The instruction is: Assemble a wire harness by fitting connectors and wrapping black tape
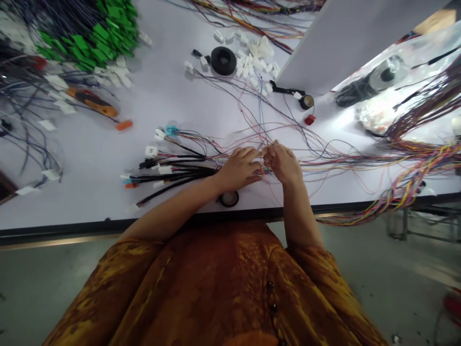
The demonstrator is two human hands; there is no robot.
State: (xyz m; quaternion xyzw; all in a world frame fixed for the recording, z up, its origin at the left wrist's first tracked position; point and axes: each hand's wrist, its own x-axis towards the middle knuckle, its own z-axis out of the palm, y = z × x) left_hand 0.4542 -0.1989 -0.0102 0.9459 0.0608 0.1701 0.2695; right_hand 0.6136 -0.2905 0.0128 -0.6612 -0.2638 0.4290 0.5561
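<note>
- white work table (90,158), grey floor (36,283) past its near edge, person's orange-brown patterned top (216,288) at bottom of view
- left hand (239,168): closed, fingers pinched on thin coloured wires (266,169), near the table's near edge, about mid-table
- right hand (283,163): closed, fingertips bunched on the same thin coloured wires, just beside the left hand
- those wires fan out across the table, some joining a black-sleeved wire harness (180,166) left of the hands, its white connectors and one blue connector (172,130) pointing toward the left edge
- small tape roll (228,198) by the near edge, just under the left wrist
- multicoloured wire bundle (414,178) along the right side, drooping over the near edge
- toward the far edge: black tape roll (223,61) beside a pile of white connectors (255,62), small dark tape roll (306,102), red block (309,119)
- far left corner: green connectors (90,38) on dark wires, orange-and-black handled tool (91,102) below them
- far right corner: grey panel (334,43), clear plastic bag (374,81)
</note>
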